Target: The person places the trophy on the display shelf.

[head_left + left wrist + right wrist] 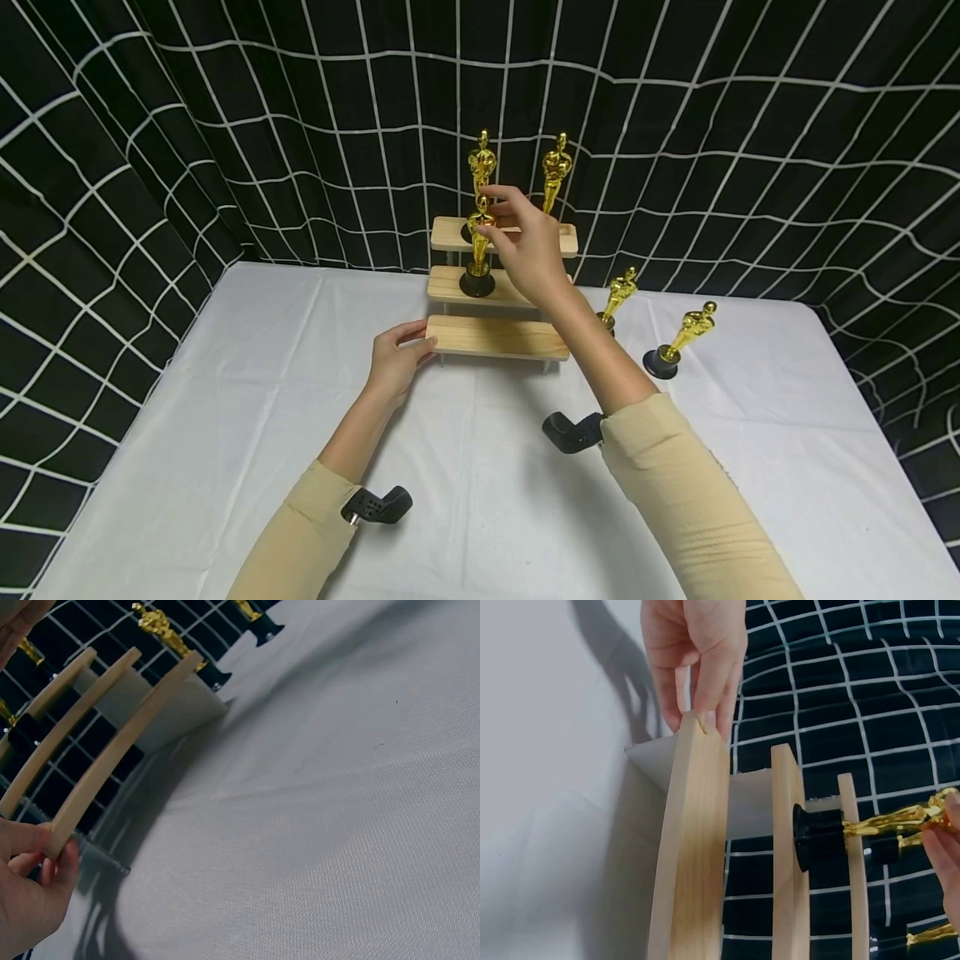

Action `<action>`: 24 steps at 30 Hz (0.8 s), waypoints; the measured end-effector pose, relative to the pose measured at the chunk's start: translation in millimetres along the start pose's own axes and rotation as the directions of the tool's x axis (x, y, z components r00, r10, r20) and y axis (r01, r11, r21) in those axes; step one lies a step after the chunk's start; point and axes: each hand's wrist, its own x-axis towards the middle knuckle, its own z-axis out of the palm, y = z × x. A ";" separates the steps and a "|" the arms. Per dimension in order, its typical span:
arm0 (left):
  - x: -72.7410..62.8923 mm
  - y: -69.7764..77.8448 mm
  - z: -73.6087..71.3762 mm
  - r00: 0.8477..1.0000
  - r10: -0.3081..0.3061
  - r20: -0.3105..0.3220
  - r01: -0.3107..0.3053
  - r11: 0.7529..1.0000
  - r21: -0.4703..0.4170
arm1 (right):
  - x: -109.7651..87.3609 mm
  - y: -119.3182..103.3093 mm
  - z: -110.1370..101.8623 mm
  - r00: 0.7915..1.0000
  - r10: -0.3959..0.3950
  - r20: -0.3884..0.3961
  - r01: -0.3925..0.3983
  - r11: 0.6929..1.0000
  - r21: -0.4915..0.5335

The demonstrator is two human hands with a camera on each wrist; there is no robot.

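Note:
A three-step wooden display stand [498, 336] stands on the table. My left hand [393, 362] pinches the left end of its lowest board, thumb above and fingers below, as the left wrist view shows. On the left part of the middle board, a gold trophy figurine [478, 250] stands upright on its black base. My right hand [531, 250] holds its upper body between thumb and fingers; the right wrist view shows only the fingertips [946, 851] at the gold figure. Two more figurines stand on the top board, one at left [482, 162], one at right [557, 167], its base hidden by my hand.
Right of the stand, two gold figurines stand on the table, one [621, 290] partly behind my right forearm, the other [686, 329] farther right. A white cloth [300, 400] covers the table. Black curtain with a white grid [337, 108] closes off the back and sides.

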 end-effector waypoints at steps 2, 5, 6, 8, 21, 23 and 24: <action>-0.3 0.3 0.2 1.000 -0.001 0.001 0.001 1.000 0.000 | -0.3 0.3 0.3 1.000 -0.007 -0.005 0.007 1.000 -0.003; -0.2 0.1 0.4 1.000 -0.002 -0.001 0.002 1.000 0.001 | -1.2 0.4 0.4 1.000 -0.019 -0.009 0.019 1.000 -0.009; 0.2 -0.1 0.4 1.000 -0.001 -0.002 0.001 1.000 0.000 | -1.5 1.1 0.5 1.000 -0.026 -0.011 0.026 1.000 -0.014; 1.1 -0.8 0.2 1.000 0.003 -0.003 -0.003 1.000 -0.001 | -2.3 2.2 0.2 0.999 -0.038 -0.016 0.037 0.999 -0.016; 0.8 -1.5 -0.4 1.000 0.002 -0.004 -0.002 1.000 0.009 | -31.5 13.6 -21.6 0.991 -0.069 -0.118 0.067 0.998 -0.022; 1.2 -2.1 0.0 1.000 0.001 -0.003 -0.001 1.000 0.007 | -37.1 15.5 -25.3 0.990 -0.069 -0.126 0.067 0.998 -0.020; 1.4 -2.3 0.2 1.000 0.001 -0.004 -0.001 1.000 0.005 | -39.7 16.4 -27.1 0.989 -0.071 -0.132 0.068 0.997 -0.024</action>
